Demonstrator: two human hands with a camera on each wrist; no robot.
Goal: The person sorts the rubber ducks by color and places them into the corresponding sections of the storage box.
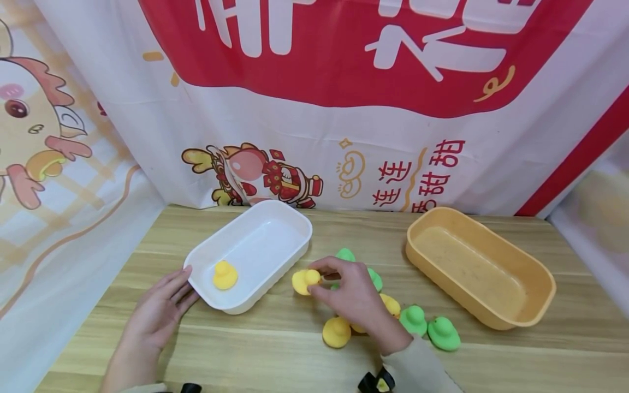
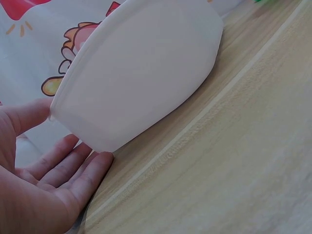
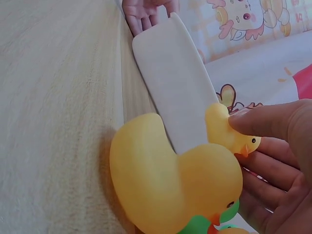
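Observation:
My left hand (image 1: 159,311) holds the near left end of a white plastic tray (image 1: 290,262), thumb at the rim and fingers against the lower outer wall. One yellow rubber duck (image 1: 225,275) sits inside that tray. Between thumb and fingers, my right hand (image 1: 351,289) pinches another yellow rubber duck (image 1: 306,281) just right of the tray, its orange beak visible in the right wrist view. Under and around this hand lie several ducks: a yellow duck (image 1: 336,332), a green duck (image 1: 413,320) and others, some partly hidden by the hand.
An orange-tan tray (image 1: 481,267) stands at the right of the wooden table (image 1: 265,360). A green duck (image 1: 444,333) lies near its front left side. Behind the table hangs a printed white and red cloth (image 1: 295,125).

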